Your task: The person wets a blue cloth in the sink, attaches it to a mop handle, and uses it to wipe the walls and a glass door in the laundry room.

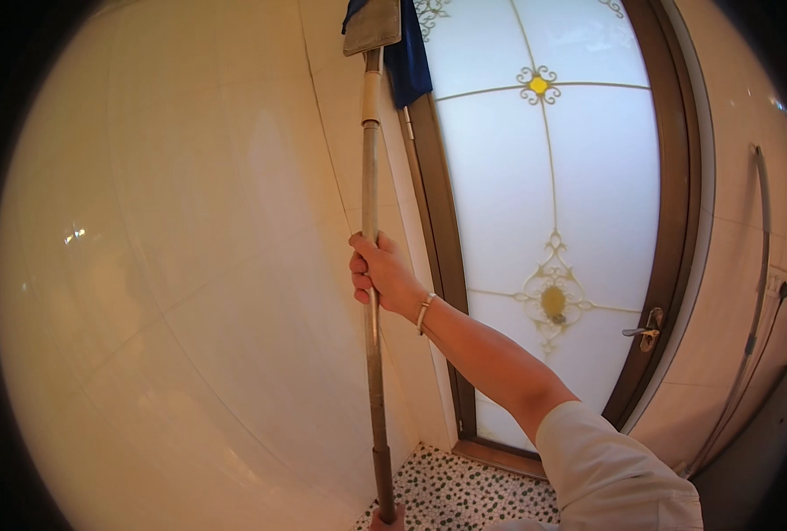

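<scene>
A flat mop with a long metal pole [371, 179] stands nearly upright before me. My right hand [381, 272], with a bracelet at the wrist, wraps around the pole about halfway along. Only part of my left hand [388, 519] shows at the bottom edge, closed around the darker grip [383, 484] at the pole's lower end. At the top of the picture is the mop's flat grey head plate [372, 28], partly cut off. A dark blue cloth [412, 63] hangs from it, in front of the door frame's upper left side.
A glossy beige tiled wall [188, 252] fills the left. Behind my arm is a frosted glass door [500, 199] with a brown frame and a metal lever handle [647, 330]. Pebble-patterned flooring [460, 491] lies below. On the right wall hangs a grey hose [762, 252].
</scene>
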A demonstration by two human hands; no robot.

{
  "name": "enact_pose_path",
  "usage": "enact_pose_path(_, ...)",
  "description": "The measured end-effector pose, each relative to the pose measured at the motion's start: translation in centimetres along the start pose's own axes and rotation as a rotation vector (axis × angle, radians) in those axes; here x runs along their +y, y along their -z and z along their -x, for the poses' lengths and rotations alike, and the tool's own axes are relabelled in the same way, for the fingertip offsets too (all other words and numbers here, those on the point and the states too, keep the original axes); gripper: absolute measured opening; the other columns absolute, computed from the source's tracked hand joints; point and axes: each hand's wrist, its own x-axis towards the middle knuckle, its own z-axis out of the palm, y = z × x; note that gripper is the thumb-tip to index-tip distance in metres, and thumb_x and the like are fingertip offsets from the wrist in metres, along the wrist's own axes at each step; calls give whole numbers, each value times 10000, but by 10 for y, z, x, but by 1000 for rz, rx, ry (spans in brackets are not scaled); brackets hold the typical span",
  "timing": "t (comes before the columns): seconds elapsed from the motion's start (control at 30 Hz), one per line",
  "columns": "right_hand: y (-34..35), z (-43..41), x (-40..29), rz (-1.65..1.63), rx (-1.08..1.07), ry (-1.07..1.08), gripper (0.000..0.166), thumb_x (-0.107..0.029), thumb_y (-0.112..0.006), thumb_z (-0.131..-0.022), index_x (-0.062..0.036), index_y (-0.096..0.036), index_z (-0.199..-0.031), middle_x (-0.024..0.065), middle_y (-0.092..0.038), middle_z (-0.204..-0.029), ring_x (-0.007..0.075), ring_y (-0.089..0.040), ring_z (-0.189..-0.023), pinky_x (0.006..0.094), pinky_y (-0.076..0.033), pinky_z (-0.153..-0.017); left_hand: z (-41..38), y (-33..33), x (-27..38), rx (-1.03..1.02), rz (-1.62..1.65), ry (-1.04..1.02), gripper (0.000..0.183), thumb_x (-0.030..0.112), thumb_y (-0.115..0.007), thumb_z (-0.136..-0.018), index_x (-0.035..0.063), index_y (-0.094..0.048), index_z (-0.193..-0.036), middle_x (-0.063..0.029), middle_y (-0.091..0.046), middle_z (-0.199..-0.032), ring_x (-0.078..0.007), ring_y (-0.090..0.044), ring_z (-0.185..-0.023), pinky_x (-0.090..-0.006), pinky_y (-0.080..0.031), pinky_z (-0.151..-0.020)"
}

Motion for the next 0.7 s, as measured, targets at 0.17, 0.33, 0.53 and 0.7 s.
enact_pose_path(0.17, 4, 29, -1, 15, -30, 9, 175, -238, -477, -864, -118, -351, -854, 5, -368, -597, 86, -329, -398, 270, -304, -334, 14, -7, -19, -93, -57, 50, 353, 270, -745, -674, 0, -590, -841, -75, -572, -640, -175, -525, -575, -353, -449, -564)
enact_pose_path(0.33, 18, 40, -1, 126, 118, 31, 179, -238, -464, -872, -105, -344, -857, 5, -369, -597, 84, -331, -397, 271, -318, -328, 22, -1, 20, -240, 207, 125, 404, 313, -736, -681, -24, -591, -849, -77, -577, -641, -155, -518, -557, -339, -446, -518)
enact_pose_path(0.53, 25, 12, 0, 254, 172, 76, 182, -217, -469, -863, -94, -335, -853, 15, -374, -608, 92, -352, -404, 277, -343, -328, 19, -7, 40, -328, 323, 156, 412, 315, -738, -682, -28, -596, -861, -51, -576, -652, -135, -485, -575, -316, -428, -533)
enact_pose_path(0.7, 13, -10, 10, 266, 177, 61, 179, -199, -468, -859, -94, -323, -856, 19, -377, -611, 98, -371, -416, 285, -363, -337, -5, 0, 34, -303, 211, 165, 339, 276, -748, -674, -6, -601, -791, -28, -551, -626, -115, -451, -571, -306, -412, -526)
